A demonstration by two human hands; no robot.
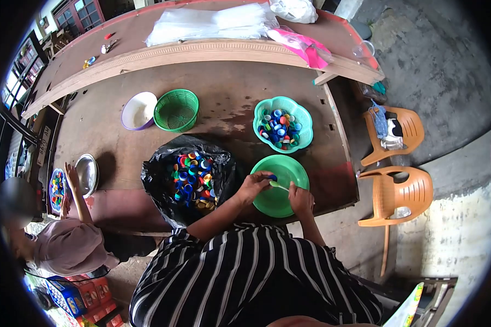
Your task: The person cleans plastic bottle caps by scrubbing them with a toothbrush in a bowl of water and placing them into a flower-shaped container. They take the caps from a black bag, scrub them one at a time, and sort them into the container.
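Over a green basin (266, 205), my left hand (252, 188) pinches a small dark blue cap (273, 177). My right hand (301, 199) grips a light green spoon-like tool (279, 186), whose far end points toward the cap. The inside of the basin is partly hidden by both hands. To the left, a black plastic bag (154, 173) lies open with many coloured bottle caps (191, 173) inside. Behind the basin, a scalloped turquoise basket (306, 123) holds more caps, many of them blue.
A white bowl (139, 109) touches a green basket (176, 110) farther back. At the left, another person (71, 240) sits beside a metal bowl (87, 174) and a tray of caps (57, 192). Plastic sheets (213, 23) lie on the raised shelf; orange chairs (401, 196) stand right.
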